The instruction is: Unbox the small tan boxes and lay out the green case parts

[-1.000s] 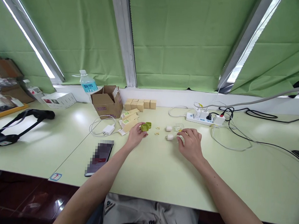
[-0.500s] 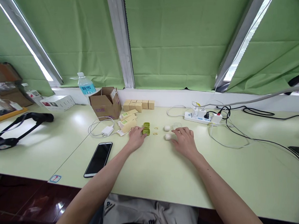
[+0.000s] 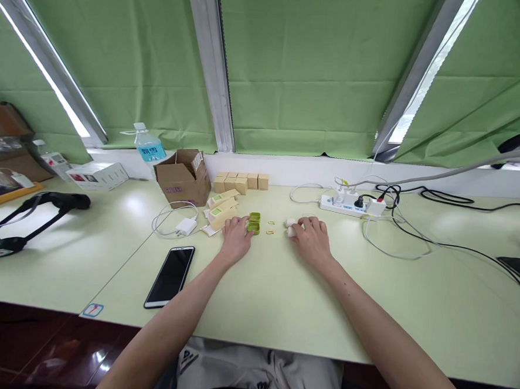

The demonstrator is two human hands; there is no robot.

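Note:
A small green case (image 3: 254,217) lies opened in two halves, side by side. My left hand (image 3: 235,239) is at its left edge, thumb and fingertips closed against the near half. Across from it, my right hand (image 3: 314,238) has thumb and fingers around a pair of small white cylindrical pieces (image 3: 290,223), which sit close together on the table and are partly covered by the hand. Between my hands lie two tiny yellow clip-like pieces (image 3: 270,232), too small to make out exactly.
Small tan boxes (image 3: 252,181) line the back, with flattened cartons (image 3: 223,217) before them. A brown carton (image 3: 184,181), white charger (image 3: 186,226) and phone (image 3: 169,277) are on the left. A power strip (image 3: 343,204) with cables stands back right.
My right hand has shifted left and closed in around the white pieces, which are now nearer each other. The left hand has barely moved at the green case.

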